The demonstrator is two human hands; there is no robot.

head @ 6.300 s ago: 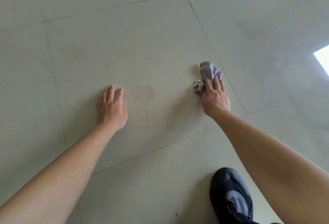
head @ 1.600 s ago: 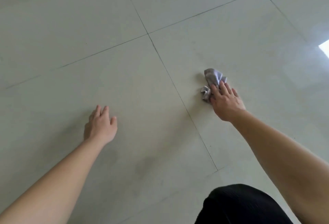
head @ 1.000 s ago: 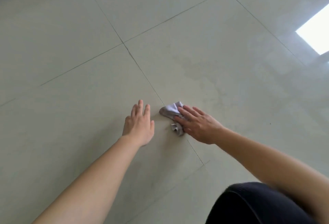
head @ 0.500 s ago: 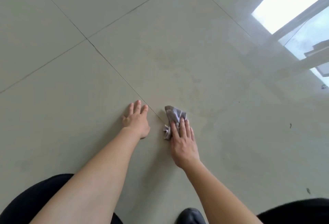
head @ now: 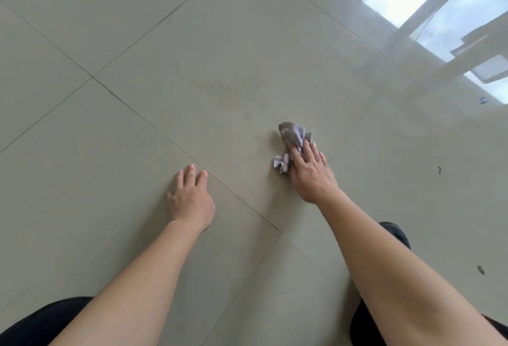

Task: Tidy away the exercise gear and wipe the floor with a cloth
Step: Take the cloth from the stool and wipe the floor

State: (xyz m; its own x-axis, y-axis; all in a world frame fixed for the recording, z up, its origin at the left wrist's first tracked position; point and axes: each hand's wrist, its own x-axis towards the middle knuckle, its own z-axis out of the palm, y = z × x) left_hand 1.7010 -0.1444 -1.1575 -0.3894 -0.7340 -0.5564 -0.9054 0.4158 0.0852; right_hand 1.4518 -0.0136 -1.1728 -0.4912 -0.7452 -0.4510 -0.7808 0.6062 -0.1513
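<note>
Pressing down on the crumpled grey cloth (head: 292, 138), your right hand (head: 312, 174) lies flat across its near end. The fingers are straight and close together, not curled round it. The far end of the cloth sticks out beyond your fingertips, and a small fold pokes out on the thumb side. The cloth sits on the pale tiled floor (head: 225, 37), on the large tile to the right of a diagonal grout line (head: 154, 127), a little ahead of you and right of centre.

Your left hand (head: 191, 200) rests palm down on the floor, well apart from the cloth. Its fingers are straight and slightly spread, holding nothing, and the fingertips reach that grout line. Both forearms are bare and stretch forward from the bottom of the view.

On the tile beyond the cloth you can see a faint dull smear (head: 220, 90). A few dark specks (head: 439, 169) lie on the floor to the right of your right hand, with one more lower down near the right edge. A bright window reflection (head: 428, 7) shines on the glossy tiles at the upper right. The toe of a dark shoe (head: 395, 231) shows just behind your right forearm. Dark clothing (head: 38, 323) fills the lower left corner, with more at the lower right.
</note>
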